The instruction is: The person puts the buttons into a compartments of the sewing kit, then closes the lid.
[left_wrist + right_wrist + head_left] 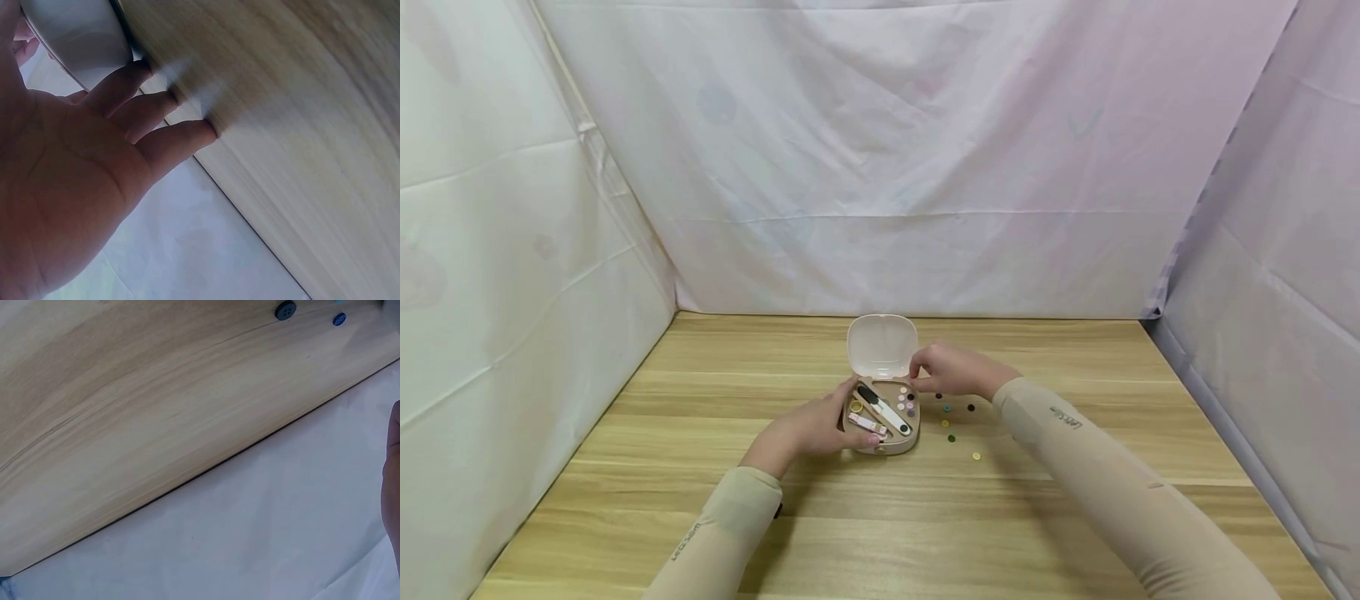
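Note:
A small beige sewing kit case [901, 447] stands on the table with its translucent lid [882, 346] raised at the back. My left hand [816, 425] holds the case from the left, thumb along its front edge and fingers at its side. Inside lie small scissors with a dark-and-white cover [886, 410], a pink-and-white tape piece [867, 424], a yellow ring-shaped item [856, 407] and several buttons [901, 407]. Bent at the case's back right corner are the fingers of my right hand [958, 369]. Whether a button is between those fingertips is too small to tell.
Several loose buttons lie right of the case, among them a green button [952, 437], a yellow button [976, 456] and a black button [971, 407]. Pale cloth [880, 167] hangs behind the wooden table [715, 383] and at both sides.

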A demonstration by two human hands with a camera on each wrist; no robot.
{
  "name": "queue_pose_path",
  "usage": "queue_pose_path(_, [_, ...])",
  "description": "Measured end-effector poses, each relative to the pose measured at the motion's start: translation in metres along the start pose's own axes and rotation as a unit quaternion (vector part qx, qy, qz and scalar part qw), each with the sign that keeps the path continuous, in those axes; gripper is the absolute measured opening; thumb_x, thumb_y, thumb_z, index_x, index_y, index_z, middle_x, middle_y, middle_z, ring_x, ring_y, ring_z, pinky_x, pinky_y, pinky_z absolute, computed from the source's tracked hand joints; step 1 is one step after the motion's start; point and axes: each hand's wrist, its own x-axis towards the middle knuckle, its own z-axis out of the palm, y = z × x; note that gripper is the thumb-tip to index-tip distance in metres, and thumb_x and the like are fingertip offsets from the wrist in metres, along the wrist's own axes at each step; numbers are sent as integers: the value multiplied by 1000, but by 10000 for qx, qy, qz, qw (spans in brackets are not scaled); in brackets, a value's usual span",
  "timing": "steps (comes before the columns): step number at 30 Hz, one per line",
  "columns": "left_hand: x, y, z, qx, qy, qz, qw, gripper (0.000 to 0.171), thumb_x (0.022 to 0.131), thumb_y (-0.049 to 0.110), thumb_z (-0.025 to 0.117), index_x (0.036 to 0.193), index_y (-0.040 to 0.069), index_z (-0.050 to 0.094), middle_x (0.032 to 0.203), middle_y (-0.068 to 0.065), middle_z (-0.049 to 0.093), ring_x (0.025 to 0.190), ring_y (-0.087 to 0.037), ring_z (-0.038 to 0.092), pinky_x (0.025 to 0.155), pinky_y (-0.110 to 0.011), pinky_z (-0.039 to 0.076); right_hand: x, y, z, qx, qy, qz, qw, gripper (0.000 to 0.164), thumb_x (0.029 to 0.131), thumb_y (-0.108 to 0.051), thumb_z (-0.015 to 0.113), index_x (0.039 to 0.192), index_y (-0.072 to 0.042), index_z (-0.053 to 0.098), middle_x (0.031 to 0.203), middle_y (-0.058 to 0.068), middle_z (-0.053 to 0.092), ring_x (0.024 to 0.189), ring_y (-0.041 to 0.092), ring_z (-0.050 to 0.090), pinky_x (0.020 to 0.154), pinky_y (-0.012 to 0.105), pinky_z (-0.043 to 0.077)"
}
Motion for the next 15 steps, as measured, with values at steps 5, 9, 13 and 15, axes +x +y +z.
queue_pose_path(5, [-1, 0, 0, -42, -11, 0, 10000, 121, 84, 73, 77, 173, 25, 11, 168, -22, 42, 149, -44, 50, 123, -60, 42, -4, 3, -4, 82, 76, -14, 9999, 11, 96, -14, 72, 98, -6, 79, 69, -5, 55, 60, 4, 41, 55, 19, 37])
queue_pose_path(9, [-1, 1, 0, -84, -36, -13, 10000, 121, 84, 73, 77, 173, 26, 10, 168, -22, 41, 150, -45, 49, 123, -60, 41, -8, 4, -7, 152, 63, 35, 9999, 11, 96, -13, 71, 99, -5, 79, 71, -5, 57, 62, 4, 42, 57, 20, 39])
queue_pose_path(13, [-1, 2, 0, -99, -48, -13, 9999, 121, 84, 74, 77, 173, 27, 10, 169, -22, 40, 150, -45, 49, 123, -61, 41, -13, 6, -11, 134, -12, 131, 9998, 12, 96, -13, 70, 99, -5, 79, 71, -4, 57, 62, 5, 42, 58, 21, 40])
queue_pose_path(15, [-1, 2, 0, -111, -48, -15, 9999, 121, 84, 73, 77, 173, 27, 10, 169, -22, 40, 150, -45, 48, 123, -61, 41, -16, 6, -13, 159, -44, 215, 9996, 12, 97, -14, 70, 100, -6, 78, 70, -4, 57, 61, 6, 42, 57, 21, 40])
